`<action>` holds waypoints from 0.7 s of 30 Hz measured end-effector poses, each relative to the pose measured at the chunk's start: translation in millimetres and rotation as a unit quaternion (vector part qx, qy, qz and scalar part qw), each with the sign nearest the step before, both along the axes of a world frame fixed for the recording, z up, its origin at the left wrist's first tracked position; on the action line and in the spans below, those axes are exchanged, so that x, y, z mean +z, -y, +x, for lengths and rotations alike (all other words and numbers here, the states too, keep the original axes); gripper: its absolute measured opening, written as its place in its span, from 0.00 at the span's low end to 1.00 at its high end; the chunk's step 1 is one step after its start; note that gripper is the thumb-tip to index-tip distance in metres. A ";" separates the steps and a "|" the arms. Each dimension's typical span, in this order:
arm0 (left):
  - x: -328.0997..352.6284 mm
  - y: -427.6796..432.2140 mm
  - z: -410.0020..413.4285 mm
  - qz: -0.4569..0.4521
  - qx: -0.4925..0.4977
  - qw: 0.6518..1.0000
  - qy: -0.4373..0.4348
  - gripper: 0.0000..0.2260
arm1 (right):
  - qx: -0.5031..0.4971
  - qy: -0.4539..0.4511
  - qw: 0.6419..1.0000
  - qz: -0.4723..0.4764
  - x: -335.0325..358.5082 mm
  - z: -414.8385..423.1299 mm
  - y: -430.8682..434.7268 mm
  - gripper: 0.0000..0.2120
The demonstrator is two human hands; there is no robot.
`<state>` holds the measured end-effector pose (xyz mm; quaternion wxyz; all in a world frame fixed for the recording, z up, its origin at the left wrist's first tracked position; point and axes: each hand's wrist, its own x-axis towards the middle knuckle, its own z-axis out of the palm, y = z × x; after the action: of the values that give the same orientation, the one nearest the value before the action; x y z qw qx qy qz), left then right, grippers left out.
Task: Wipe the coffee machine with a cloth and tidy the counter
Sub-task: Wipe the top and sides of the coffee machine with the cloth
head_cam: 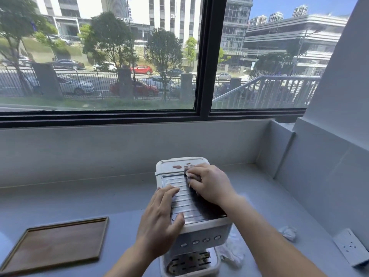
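A white coffee machine (pixel 191 232) stands on the grey counter (pixel 99 200) in front of me, seen from above. My left hand (pixel 159 218) lies flat on the left of its ribbed metal top, fingers spread. My right hand (pixel 209 183) presses a small bunched cloth (pixel 188 173) against the rear of the top. Brown stains (pixel 177 167) mark the white lid just beyond the cloth. A dark shadow lies under my right wrist. The drip tray (pixel 189 262) at the machine's base holds dark residue.
A wooden tray (pixel 58 244) lies on the counter at the left. Crumpled white paper (pixel 288 232) and a clear wrapper (pixel 231 254) sit right of the machine. A white power strip (pixel 351 248) lies at the far right. A window ledge and wall bound the counter behind.
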<state>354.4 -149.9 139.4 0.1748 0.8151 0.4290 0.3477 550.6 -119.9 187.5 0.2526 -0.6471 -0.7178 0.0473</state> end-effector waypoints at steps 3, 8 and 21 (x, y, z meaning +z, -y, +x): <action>-0.1 -0.3 -1.6 0.016 -0.011 1.000 0.003 0.19 | 0.108 -0.034 0.994 -0.005 -8.9 -10.5 -3.4 0.11; -3.0 -2.3 -2.0 0.028 -0.009 1.000 -0.007 0.16 | 0.079 -0.032 0.996 0.010 -1.8 -2.6 -10.7 0.12; 19.3 -3.7 41.1 -0.014 0.052 0.955 -0.293 0.32 | -0.038 0.001 0.999 0.031 -17.6 12.8 -23.9 0.10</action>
<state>395.5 -146.3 158.7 0.0341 0.8551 0.5082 0.0964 563.4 -96.0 169.9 0.2731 -0.6661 -0.6939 0.0145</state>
